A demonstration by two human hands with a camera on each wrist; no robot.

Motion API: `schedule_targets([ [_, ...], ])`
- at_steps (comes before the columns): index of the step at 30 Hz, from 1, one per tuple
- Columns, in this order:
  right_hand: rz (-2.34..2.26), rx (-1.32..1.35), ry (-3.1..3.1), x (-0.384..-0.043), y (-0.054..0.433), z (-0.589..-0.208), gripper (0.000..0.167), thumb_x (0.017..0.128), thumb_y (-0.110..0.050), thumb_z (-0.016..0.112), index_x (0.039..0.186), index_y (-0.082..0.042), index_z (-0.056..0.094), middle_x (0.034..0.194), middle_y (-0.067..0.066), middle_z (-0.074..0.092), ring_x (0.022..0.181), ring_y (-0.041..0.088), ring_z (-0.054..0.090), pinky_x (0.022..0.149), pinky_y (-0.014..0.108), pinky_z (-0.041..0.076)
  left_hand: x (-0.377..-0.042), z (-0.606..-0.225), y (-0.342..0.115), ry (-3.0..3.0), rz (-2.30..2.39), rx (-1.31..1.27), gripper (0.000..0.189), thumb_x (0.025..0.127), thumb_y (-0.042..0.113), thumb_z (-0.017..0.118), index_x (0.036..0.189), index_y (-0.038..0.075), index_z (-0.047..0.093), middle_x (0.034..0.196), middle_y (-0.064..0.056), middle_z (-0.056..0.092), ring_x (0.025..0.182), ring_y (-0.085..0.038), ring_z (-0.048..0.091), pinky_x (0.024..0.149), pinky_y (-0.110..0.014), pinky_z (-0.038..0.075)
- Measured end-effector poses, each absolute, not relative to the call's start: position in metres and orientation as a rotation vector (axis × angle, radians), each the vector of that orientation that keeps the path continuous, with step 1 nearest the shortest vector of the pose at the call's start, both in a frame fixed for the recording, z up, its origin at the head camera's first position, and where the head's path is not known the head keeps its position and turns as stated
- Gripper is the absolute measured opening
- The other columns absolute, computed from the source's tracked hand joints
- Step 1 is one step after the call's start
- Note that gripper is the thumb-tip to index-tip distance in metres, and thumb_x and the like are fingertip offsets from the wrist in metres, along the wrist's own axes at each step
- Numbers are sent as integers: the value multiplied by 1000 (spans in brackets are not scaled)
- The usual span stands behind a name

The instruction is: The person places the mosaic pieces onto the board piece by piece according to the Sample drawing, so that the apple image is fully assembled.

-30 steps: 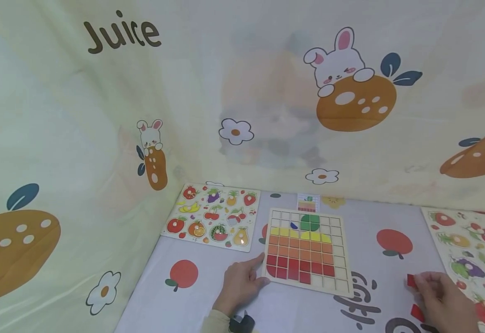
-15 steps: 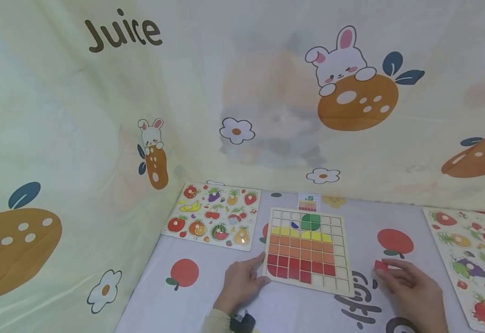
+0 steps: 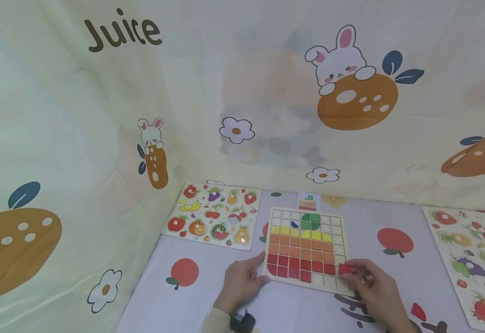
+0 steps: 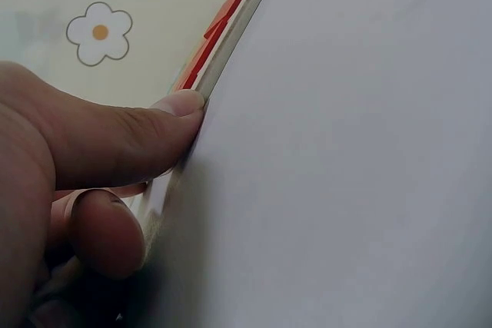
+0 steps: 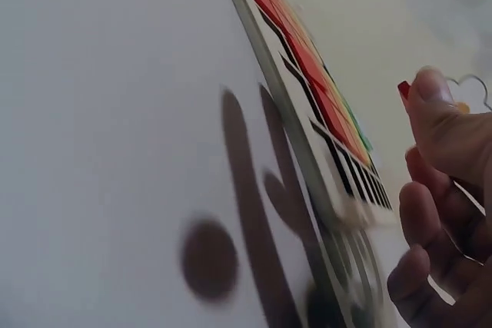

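A wooden grid board (image 3: 342,249) lies on the table, with green, yellow, orange and red tiles in its squares and a small blue piece near the top. Thumb and forefinger of my left hand (image 3: 241,282) touch the board's left edge and near corner. In the left wrist view the thumb (image 4: 131,140) presses at the board's edge. My right hand (image 3: 373,286) pinches a small red tile (image 3: 344,268) over the board's right border. The right wrist view shows only a sliver of that tile (image 5: 403,90) past the thumb. Another red piece, with a curved side (image 3: 418,311), lies beside the right wrist.
A small pattern card (image 3: 309,201) lies behind the board. One fruit puzzle board (image 3: 213,217) stands at the back left, another (image 3: 471,263) at the right. A printed cloth wall (image 3: 267,152) rises behind the table.
My right hand has moved left from the table's right side to the board's right edge, carrying a red tile. One red piece stays behind on the cloth. My left hand has kept its place.
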State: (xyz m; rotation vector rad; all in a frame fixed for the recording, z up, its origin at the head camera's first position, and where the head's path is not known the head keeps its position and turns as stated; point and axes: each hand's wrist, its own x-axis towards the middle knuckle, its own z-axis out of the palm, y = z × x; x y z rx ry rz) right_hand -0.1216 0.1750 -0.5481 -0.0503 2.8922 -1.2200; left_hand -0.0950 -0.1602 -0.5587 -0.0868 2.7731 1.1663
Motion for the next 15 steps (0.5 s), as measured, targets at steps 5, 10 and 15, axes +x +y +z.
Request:
schedule_targets([
  [5, -1239, -131, 2820, -118, 161, -545, 39, 89, -18, 87, 124, -12, 69, 87, 0, 62, 76, 7, 51, 60, 22, 45, -95, -559, -159, 2762, 1169, -104, 61, 90, 36, 84, 148, 26, 65, 51, 10, 42, 46, -8, 35, 53, -25, 27],
  [10, -1170, -146, 2819, -118, 149, -549, 39, 84, -23, 92, 118, -18, 74, 98, -1, 65, 84, 11, 53, 67, 20, 47, -96, -560, -158, 2765, 1145, -108, 61, 91, 36, 83, 148, 27, 64, 52, 10, 43, 46, -9, 36, 54, -25, 28],
  [15, -1101, -168, 2817, -120, 141, -551, 34, 81, -28, 93, 111, -20, 80, 107, 0, 67, 93, 16, 54, 74, 22, 47, -96, -561, -159, 2764, 1142, -103, 61, 91, 37, 83, 148, 27, 64, 51, 10, 43, 46, -9, 36, 54, -25, 27],
])
